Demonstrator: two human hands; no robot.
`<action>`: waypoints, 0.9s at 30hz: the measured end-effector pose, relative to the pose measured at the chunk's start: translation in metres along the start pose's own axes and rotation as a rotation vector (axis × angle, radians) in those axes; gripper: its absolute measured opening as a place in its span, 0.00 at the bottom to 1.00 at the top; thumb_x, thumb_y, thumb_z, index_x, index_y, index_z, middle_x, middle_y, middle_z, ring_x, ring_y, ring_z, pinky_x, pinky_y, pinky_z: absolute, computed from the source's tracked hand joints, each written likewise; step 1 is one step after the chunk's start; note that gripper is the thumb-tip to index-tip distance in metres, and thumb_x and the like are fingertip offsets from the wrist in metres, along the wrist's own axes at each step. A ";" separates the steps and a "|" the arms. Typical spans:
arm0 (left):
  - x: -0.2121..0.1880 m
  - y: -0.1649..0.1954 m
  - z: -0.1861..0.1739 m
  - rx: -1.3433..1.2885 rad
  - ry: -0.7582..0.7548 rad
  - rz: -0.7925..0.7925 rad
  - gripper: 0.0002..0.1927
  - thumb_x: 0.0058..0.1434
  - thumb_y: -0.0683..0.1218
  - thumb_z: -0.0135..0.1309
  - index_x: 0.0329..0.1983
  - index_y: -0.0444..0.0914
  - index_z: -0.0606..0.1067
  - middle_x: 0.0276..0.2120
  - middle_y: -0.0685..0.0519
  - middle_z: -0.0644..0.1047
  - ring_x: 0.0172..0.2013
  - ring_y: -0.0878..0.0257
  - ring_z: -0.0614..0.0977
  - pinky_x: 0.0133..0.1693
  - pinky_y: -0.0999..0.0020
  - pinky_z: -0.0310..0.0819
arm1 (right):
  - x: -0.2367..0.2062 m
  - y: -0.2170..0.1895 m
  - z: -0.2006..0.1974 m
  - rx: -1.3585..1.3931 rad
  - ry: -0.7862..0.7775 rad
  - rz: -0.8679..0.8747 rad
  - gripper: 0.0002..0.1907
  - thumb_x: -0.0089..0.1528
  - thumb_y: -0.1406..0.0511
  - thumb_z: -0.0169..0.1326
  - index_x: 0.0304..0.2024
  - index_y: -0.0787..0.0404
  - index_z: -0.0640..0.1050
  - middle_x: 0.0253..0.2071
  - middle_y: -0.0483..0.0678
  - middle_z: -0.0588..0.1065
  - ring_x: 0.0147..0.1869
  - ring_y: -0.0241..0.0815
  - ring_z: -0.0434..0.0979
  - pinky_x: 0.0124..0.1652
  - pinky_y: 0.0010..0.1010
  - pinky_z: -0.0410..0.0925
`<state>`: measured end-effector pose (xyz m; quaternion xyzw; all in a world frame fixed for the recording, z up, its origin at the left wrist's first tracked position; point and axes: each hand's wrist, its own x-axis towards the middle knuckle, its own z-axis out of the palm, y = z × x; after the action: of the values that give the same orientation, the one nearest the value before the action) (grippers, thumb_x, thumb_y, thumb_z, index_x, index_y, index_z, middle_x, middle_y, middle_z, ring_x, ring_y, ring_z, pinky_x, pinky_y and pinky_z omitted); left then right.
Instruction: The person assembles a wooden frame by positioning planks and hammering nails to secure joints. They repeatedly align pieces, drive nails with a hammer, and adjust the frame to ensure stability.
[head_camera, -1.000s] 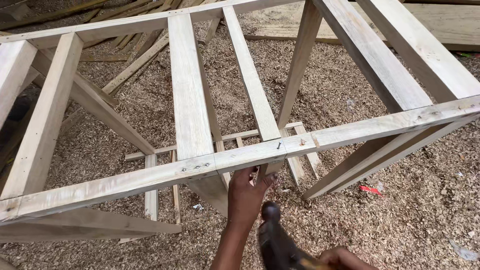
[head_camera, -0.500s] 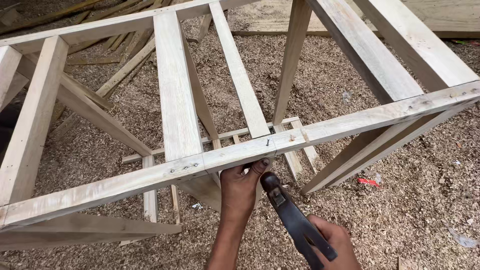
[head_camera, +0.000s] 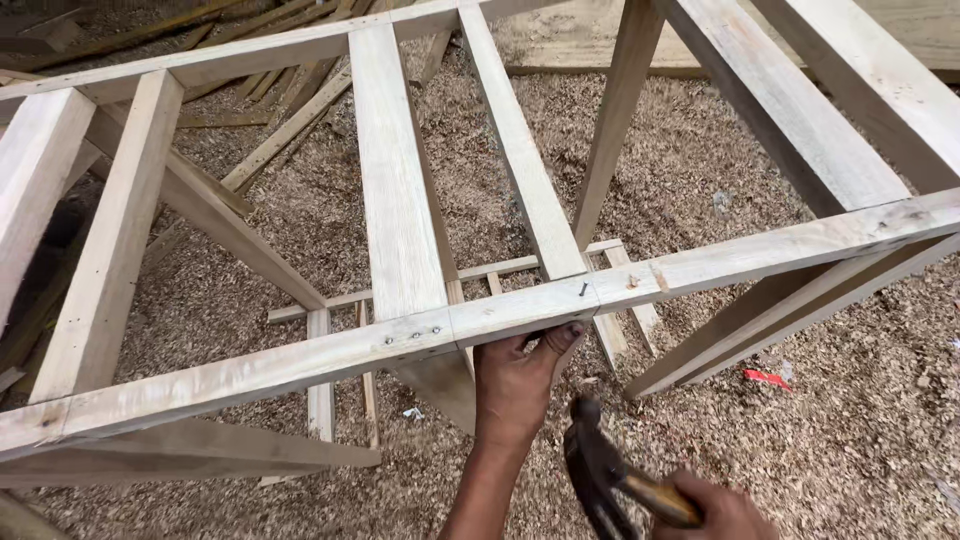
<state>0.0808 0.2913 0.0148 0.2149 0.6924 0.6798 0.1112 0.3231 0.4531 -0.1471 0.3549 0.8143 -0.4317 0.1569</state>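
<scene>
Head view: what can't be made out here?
- Right hand: cut by the bottom edge; grip on the hammer only partly visible.
- Hammer head: motion-blurred, shape unclear.
- Left hand: fingers hidden behind the front rail.
- Nail: too small to judge how deep it sits.

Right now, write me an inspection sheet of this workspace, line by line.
Surface: ground covered in pale wood shavings and sawdust.
Job's things: unpainted pale timber frame; dark nail standing proud in its near rail; dark-headed hammer with brown wooden handle, below the rail.
Clutter: small red scrap on the shavings; loose thin wooden slats under the frame; offcuts top left.
Hands: left hand grips the near rail's underside; right hand holds the hammer handle.
Cables: nothing seen.
Surroundings: flat board lying at the top edge.
</scene>
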 end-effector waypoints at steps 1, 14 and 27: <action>0.001 0.002 0.000 -0.013 -0.006 0.005 0.21 0.60 0.57 0.59 0.48 0.39 0.83 0.41 0.51 0.86 0.46 0.62 0.86 0.49 0.66 0.78 | 0.011 0.007 0.005 -0.130 -0.010 -0.032 0.17 0.56 0.57 0.66 0.48 0.44 0.82 0.37 0.44 0.84 0.39 0.34 0.87 0.50 0.33 0.77; 0.009 -0.024 0.001 -0.180 -0.111 0.389 0.20 0.70 0.60 0.56 0.50 0.41 0.81 0.37 0.55 0.85 0.43 0.69 0.89 0.47 0.73 0.89 | 0.105 0.004 0.174 -0.675 -0.112 -0.232 0.19 0.63 0.67 0.52 0.56 0.42 0.76 0.41 0.48 0.80 0.41 0.42 0.83 0.46 0.38 0.76; 0.025 -0.126 0.035 0.010 -0.016 0.797 0.15 0.72 0.57 0.55 0.45 0.41 0.76 0.31 0.58 0.80 0.28 0.73 0.81 0.32 0.77 0.78 | 0.210 0.031 0.202 -0.871 -0.215 -0.159 0.09 0.67 0.60 0.44 0.43 0.50 0.75 0.27 0.41 0.71 0.27 0.32 0.69 0.29 0.30 0.71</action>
<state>0.0556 0.3356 -0.1082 0.4726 0.5570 0.6647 -0.1568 0.1881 0.3931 -0.4001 0.1454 0.9237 -0.0943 0.3416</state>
